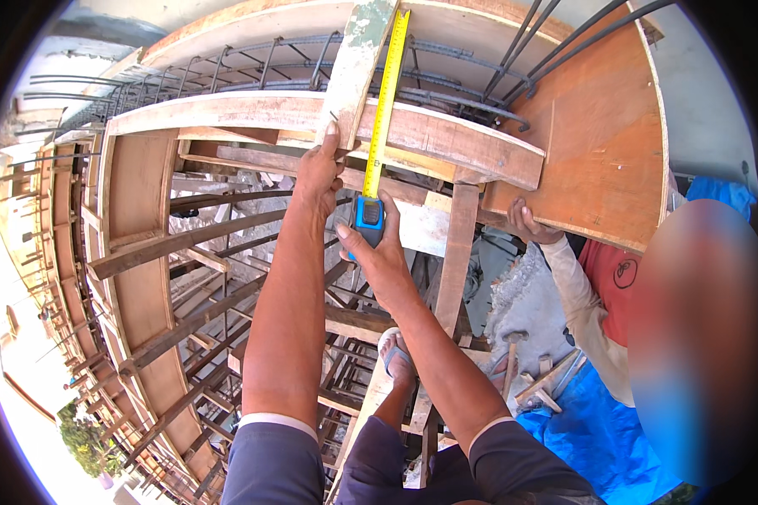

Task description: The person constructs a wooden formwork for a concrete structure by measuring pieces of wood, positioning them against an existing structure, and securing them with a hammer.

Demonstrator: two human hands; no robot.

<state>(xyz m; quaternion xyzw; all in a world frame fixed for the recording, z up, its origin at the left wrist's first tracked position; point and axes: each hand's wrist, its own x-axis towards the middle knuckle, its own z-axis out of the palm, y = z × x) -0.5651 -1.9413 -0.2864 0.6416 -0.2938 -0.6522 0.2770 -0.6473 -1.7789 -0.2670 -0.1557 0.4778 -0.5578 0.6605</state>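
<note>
My right hand is closed around a blue tape measure. Its yellow blade runs out away from me, across the curved timber edge and over the steel bars to the far formwork side. Just left of the blade, a pale wooden slat with worn green paint lies across the same gap. The near end of that slat is gripped by my left hand, thumb on top beside a nail. Beneath the slat passes the curved formwork timber.
A rebar cage fills the trough beyond the timber. At right, a co-worker's hand touches the lower edge of a plywood panel. Open timber framing drops away below; my sandalled foot rests on it. A hammer lies near a blue tarp.
</note>
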